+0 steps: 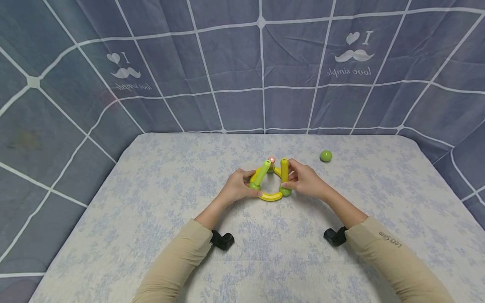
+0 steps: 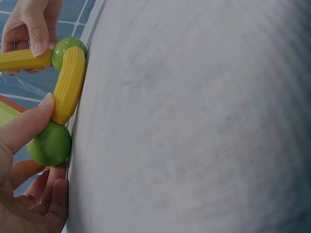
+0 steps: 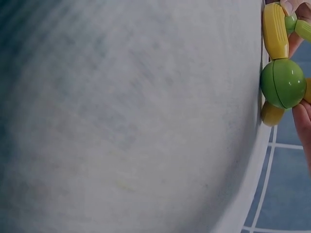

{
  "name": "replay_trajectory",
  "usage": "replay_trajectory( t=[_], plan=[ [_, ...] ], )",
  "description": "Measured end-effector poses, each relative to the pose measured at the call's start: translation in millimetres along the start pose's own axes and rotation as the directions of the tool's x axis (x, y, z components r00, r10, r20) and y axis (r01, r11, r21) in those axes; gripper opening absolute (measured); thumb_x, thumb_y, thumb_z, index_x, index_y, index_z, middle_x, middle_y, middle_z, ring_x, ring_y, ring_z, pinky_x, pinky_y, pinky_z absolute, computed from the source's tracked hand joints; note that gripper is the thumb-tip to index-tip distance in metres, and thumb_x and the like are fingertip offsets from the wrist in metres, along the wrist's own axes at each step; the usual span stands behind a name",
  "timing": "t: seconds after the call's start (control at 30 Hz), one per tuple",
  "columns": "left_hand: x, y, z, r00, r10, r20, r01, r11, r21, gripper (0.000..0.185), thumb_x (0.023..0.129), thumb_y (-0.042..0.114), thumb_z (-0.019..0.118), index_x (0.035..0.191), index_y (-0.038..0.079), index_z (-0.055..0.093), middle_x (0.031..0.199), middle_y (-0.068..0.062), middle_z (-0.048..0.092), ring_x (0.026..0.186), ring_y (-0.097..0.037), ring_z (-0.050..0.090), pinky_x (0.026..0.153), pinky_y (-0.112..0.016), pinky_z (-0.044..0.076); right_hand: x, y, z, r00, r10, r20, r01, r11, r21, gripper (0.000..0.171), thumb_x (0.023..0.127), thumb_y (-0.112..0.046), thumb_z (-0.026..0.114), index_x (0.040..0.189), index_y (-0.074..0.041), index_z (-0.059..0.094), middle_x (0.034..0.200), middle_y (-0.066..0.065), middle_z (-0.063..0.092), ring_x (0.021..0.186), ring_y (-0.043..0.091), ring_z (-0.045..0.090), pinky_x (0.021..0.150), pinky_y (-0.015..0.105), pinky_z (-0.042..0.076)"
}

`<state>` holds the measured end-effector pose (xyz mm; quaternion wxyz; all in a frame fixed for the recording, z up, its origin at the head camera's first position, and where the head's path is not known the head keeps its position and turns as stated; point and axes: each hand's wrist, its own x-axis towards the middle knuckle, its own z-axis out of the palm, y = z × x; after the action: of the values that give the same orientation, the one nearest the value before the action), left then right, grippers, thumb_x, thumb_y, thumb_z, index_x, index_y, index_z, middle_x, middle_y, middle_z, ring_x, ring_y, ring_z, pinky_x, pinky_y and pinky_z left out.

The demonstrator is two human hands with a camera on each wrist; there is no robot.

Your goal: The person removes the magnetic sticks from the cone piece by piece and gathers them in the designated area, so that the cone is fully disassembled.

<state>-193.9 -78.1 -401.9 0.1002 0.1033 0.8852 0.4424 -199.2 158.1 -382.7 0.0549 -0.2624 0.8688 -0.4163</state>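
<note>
Your left hand (image 1: 238,185) pinched the leaning yellow-green stick (image 1: 261,174) of the toy ring (image 1: 271,196), fingers curled round its lower green ball (image 2: 49,143). Your right hand (image 1: 304,180) gripped the upright yellow stick (image 1: 284,169), fingers wrapped about it. The ring of curved yellow pieces and green balls sat mid-table (image 1: 151,202) between both hands. A loose green ball (image 1: 326,156) lay well apart, beyond your right hand.
</note>
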Motion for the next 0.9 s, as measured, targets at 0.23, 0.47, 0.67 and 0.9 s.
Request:
replay_trajectory(
  t=[0.23,0.47,0.67,0.9],
  plan=[
    [-0.8,1.0,-0.7,1.0,-0.002,0.003,0.002,1.0,-0.003,0.078,0.065,0.017,0.086,0.134,0.003,0.05,0.101,-0.008,0.052,0.085,-0.019,0.051,0.074,-0.027,0.046,-2.0,-3.2,0.0,1.0,-0.009,-0.005,0.009,1.0,-0.026,0.039,0.077,-0.001,0.074,0.106,-0.002,0.049,0.1,0.013,0.061,0.086,0.023,0.064,0.072,0.029,0.053],
    [-1.0,1.8,-1.1,1.0,0.002,0.004,-0.002,1.0,0.008,0.078,0.066,0.018,0.086,0.134,0.003,0.05,0.102,-0.009,0.052,0.085,-0.019,0.05,0.074,-0.027,0.046,-3.1,-2.9,-0.1,0.999,-0.053,-0.011,0.053,0.998,-0.023,0.038,0.076,0.0,0.075,0.103,-0.004,0.049,0.096,0.01,0.061,0.084,0.023,0.065,0.07,0.028,0.054],
    [-1.1,1.8,-0.9,1.0,0.018,0.0,-0.018,1.0,0.003,0.078,0.065,0.017,0.086,0.133,0.001,0.05,0.102,-0.01,0.052,0.086,-0.019,0.05,0.074,-0.027,0.046,-4.2,-0.7,0.8,0.996,-0.089,-0.024,0.089,0.996,-0.005,0.039,0.074,0.004,0.075,0.101,-0.003,0.048,0.092,0.011,0.061,0.083,0.025,0.066,0.069,0.028,0.054],
    [-1.5,2.3,-0.8,1.0,0.012,0.003,-0.012,1.0,0.01,0.078,0.066,0.017,0.085,0.134,0.002,0.049,0.102,-0.009,0.052,0.087,-0.019,0.051,0.075,-0.027,0.047,-4.7,0.3,-0.4,1.0,-0.004,-0.023,0.006,0.998,0.065,0.038,0.076,0.003,0.073,0.103,-0.004,0.047,0.095,0.013,0.058,0.084,0.025,0.066,0.068,0.027,0.054]
  ],
)
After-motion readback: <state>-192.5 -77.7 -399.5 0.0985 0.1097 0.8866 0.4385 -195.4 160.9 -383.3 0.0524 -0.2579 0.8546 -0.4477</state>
